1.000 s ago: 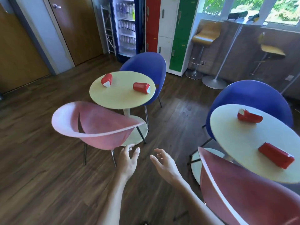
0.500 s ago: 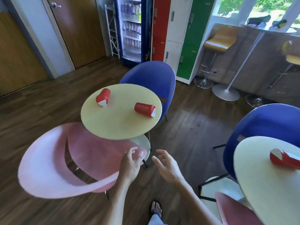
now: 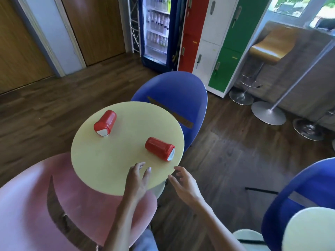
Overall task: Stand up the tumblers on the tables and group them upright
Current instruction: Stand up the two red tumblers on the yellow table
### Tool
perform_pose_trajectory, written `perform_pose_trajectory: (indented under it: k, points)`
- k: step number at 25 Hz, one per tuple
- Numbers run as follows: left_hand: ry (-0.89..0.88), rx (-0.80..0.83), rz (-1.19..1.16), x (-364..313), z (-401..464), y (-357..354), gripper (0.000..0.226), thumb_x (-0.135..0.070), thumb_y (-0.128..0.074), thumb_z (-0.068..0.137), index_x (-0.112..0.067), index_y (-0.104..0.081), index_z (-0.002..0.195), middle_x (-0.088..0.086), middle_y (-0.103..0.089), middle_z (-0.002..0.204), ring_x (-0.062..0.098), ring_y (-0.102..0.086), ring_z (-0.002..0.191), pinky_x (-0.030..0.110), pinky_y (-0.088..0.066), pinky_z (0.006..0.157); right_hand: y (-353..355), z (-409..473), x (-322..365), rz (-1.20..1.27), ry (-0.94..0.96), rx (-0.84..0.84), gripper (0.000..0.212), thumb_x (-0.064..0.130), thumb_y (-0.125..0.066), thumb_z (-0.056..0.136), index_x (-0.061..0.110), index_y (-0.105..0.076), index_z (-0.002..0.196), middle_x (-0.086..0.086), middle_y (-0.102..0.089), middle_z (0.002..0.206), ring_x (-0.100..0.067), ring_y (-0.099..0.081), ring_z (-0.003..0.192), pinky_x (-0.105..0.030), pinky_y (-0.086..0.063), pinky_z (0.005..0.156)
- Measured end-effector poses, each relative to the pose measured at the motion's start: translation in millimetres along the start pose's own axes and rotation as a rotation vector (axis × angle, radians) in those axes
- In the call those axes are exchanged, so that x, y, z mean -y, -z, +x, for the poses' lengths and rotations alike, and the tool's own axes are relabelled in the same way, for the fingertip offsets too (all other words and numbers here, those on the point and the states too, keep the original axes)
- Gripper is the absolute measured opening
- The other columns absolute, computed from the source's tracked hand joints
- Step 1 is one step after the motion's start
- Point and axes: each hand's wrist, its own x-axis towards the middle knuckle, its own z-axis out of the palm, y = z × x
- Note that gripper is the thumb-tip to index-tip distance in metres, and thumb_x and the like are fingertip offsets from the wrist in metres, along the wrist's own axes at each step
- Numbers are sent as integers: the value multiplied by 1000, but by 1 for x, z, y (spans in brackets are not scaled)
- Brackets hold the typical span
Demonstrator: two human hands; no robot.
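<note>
Round yellow worktop (image 3: 116, 165) stands on a wooden floor. Left hand (image 3: 136, 180) hovers over its near edge, fingers spread, holding nothing; right hand (image 3: 184, 183) is beside that edge, loosely open. Right tumbler (image 3: 159, 148) lies near the right edge, left tumbler (image 3: 105, 123) near the far-left edge.

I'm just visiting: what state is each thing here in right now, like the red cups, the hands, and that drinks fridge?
Left tumbler: lying on its side.
Right tumbler: lying on its side.
Left hand: open, holding nothing.
Right hand: open, holding nothing.
Drinks fridge: door closed, stocked with bottles.
Lockers: doors closed.
</note>
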Motion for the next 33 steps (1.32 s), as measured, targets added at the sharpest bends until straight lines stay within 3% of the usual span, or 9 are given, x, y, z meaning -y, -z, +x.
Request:
perform_pose_trajectory:
  k: [4, 7, 13, 17, 20, 24, 28, 33]
  points:
    - [27, 1, -1, 4, 49, -11, 38, -30, -58, 93, -11, -56, 125, 11, -57, 125, 22, -53, 120, 23, -36, 93, 2, 60, 11, -28, -10, 26, 46, 41, -63, 93, 28, -51, 136, -2, -58, 120, -16, -59, 112, -21, -43, 89]
    - [58, -7, 16, 13, 82, -15, 38, -27, -59, 92, -12, -54, 127, 11, -56, 125, 22, -53, 120, 23, -36, 93, 1, 102, 21, -118, 12, 0, 50, 33, -67, 90, 29, -48, 136, -2, -53, 125, -19, -52, 118, -25, -42, 93]
    - [156, -15, -43, 11, 122, -31, 43, -27, -58, 93, -12, -50, 132, 15, -52, 125, 25, -51, 120, 23, -37, 93, 7, 152, 12, -278, -15, 123, 92, 33, -80, 77, 32, -26, 151, -5, -35, 147, -28, -38, 136, -43, -42, 108]
    - [176, -6, -25, 8, 133, -46, 45, -30, -57, 93, -19, -48, 136, 12, -49, 127, 24, -51, 119, 21, -37, 92, 1, 175, 9, -345, 4, 241, 112, 35, -85, 71, 32, -12, 156, -5, -29, 152, -28, -34, 139, -41, -37, 111]
    - [176, -26, 30, 5, 141, -56, 48, -33, -55, 94, -26, -45, 141, 11, -41, 142, 25, -43, 131, 29, -37, 107, -4, 183, 3, -350, 25, 310, 121, 36, -87, 68, 36, -3, 156, -1, -28, 152, -25, -36, 138, -39, -40, 108]
    - [203, 25, 139, -3, 161, -68, 52, -36, -50, 96, -29, -37, 146, 4, -23, 159, 21, -26, 144, 30, -26, 115, -3, 194, -14, -363, 89, 326, 117, 37, -84, 69, 45, -2, 152, 8, -32, 146, -16, -41, 132, -32, -47, 100]
    - [227, 66, 160, -8, 170, -79, 51, -31, -47, 98, -23, -36, 147, 1, -22, 160, 16, -24, 146, 31, -25, 118, -2, 207, -23, -306, 148, 386, 94, 34, -79, 74, 42, -19, 146, 6, -41, 132, -16, -57, 115, -25, -53, 88]
    - [323, 55, 92, -14, 190, -74, 45, -27, -44, 100, -19, -43, 144, 5, -22, 160, 16, -24, 147, 27, -21, 119, 1, 218, -8, -264, 205, 396, 89, 52, -79, 65, 39, -29, 138, 9, -38, 119, -14, -60, 102, -23, -54, 79]
